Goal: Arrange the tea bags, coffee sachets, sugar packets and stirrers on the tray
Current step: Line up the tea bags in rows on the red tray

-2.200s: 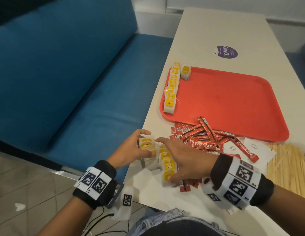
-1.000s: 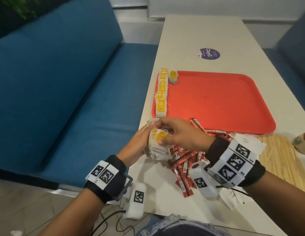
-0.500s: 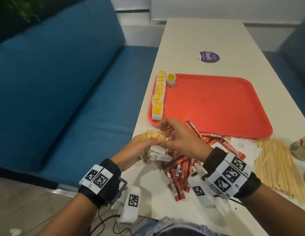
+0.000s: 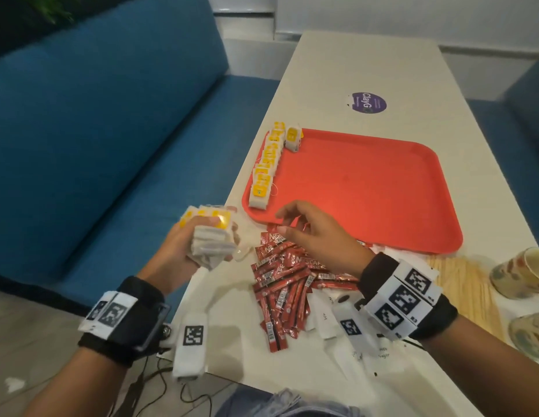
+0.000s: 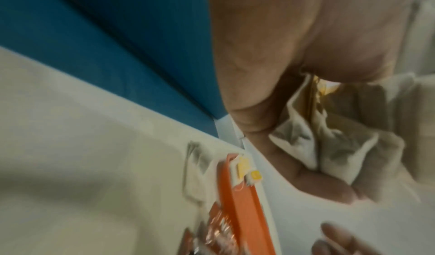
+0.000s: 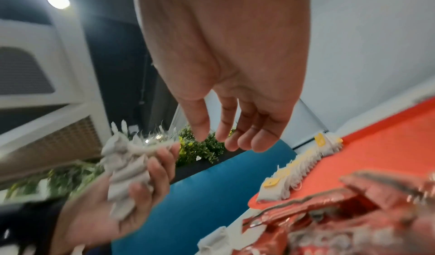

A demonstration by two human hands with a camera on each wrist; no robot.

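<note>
Left grip [image 4: 184, 248] around tea bags [image 4: 209, 236]

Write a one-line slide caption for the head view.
Left hand grips a bundle of tea bags while the empty right hand hovers over coffee sachets beside the red tray.

Tea bags [image 4: 263, 164] row – red tray [image 4: 382, 188] left edge.

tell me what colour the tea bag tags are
Yellow tags on white tea bags, clearest in the head view.
</note>
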